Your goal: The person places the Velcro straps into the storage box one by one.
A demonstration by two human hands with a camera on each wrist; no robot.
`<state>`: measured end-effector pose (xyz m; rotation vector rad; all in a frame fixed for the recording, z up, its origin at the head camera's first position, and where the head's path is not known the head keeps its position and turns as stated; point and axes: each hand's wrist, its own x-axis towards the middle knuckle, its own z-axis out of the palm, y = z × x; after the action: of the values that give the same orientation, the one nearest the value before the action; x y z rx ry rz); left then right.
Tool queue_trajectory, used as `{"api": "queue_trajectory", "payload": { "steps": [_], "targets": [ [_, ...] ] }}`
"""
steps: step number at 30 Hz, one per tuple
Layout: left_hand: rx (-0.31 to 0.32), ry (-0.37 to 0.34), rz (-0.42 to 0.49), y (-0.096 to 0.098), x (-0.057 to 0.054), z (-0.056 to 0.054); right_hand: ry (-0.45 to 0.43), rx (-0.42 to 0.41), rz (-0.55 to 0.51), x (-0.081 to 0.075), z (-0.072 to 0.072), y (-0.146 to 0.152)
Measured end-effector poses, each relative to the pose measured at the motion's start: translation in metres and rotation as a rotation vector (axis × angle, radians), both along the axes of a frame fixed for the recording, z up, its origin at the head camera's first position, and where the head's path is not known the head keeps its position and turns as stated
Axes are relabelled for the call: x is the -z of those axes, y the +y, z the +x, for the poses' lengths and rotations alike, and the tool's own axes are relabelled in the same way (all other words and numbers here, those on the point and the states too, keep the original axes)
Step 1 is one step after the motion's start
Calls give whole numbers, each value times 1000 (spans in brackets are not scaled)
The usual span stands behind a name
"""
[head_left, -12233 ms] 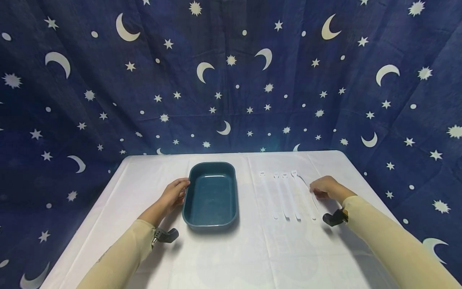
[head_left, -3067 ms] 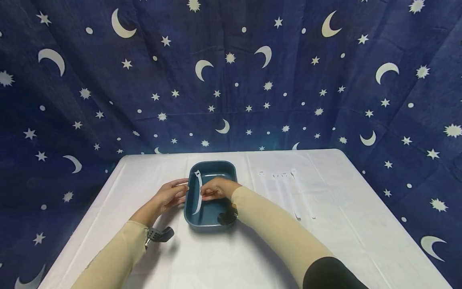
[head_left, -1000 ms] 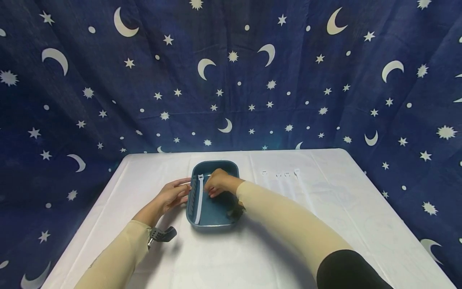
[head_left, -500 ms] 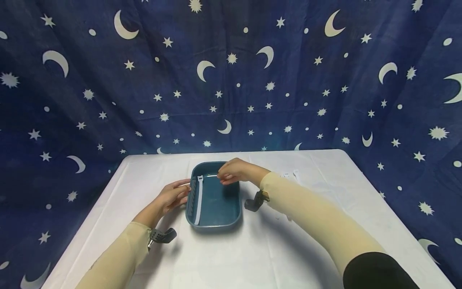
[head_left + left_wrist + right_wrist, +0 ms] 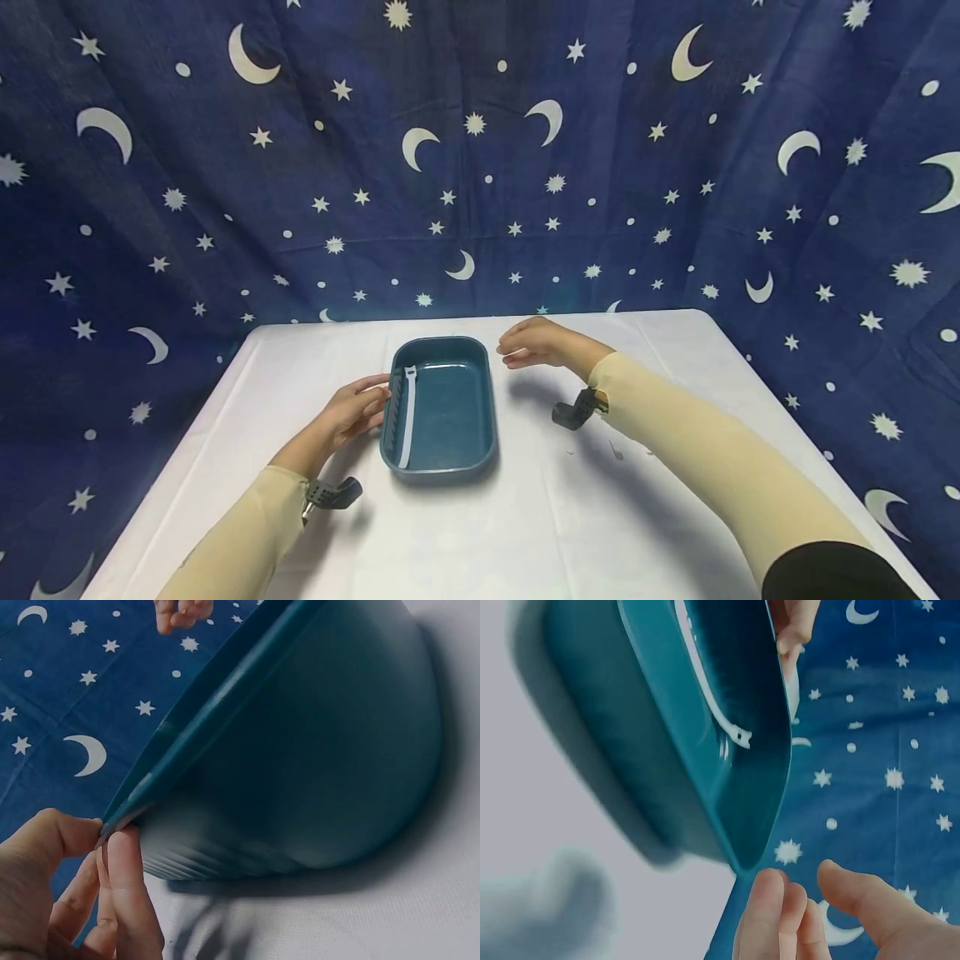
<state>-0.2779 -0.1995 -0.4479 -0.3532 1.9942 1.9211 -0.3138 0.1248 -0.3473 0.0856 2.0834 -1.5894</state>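
Pinching the oblong teal tub (image 5: 453, 421) in my left hand (image 5: 356, 411), right hand (image 5: 542, 343) loose; one flat white strap (image 5: 408, 417) in, faint strap ends (image 5: 617, 452) lower right likely remaining.

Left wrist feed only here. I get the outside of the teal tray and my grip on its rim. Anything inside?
Observer: Yes, one white strap lying lengthwise inside the tray, along the side nearest the left hand.
Operator: Right hand holding anything? I only see a bit of it.
Observer: Nothing; its thumb and fingertips are apart in the right wrist view.
Operator: Touching the tray?
Observer: No, the head view shows a gap off the tray's right side.
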Motion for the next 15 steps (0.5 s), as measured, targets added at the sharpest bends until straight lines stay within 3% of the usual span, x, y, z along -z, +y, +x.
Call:
{"api": "queue_trajectory", "payload": {
  "steps": [15],
  "targets": [
    [-15, 10, -14, 7, -1, -2, -20, 27, 66, 3, -12, 103]
  ]
}}
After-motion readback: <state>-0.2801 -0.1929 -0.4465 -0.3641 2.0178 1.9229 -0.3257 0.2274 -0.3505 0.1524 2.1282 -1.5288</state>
